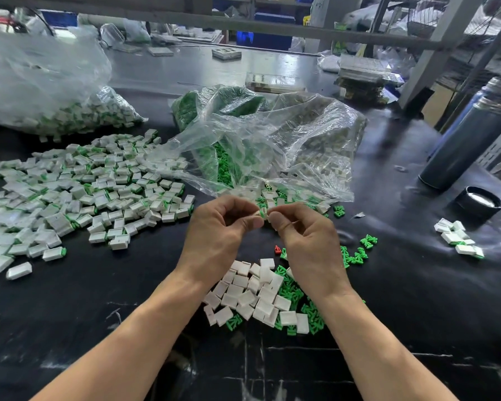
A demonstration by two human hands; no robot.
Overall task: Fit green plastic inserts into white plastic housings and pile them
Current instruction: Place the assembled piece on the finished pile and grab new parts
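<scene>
Both hands meet above the surface [70, 328]: the left hand [217, 230] and right hand [307, 238] pinch one white housing [258, 212] with a green insert [263, 213] between thumbs and fingertips. This looks like the pressing-in step. Next, the insert needs seating fully, then a toss onto the finished pile [78, 186] at left. Loose housings [252, 293] and inserts [289, 287] lie just below the wrists.

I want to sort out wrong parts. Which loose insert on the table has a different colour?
The small red insert, lying alone on the black table just left of the right hand. All other loose inserts are green.
</scene>
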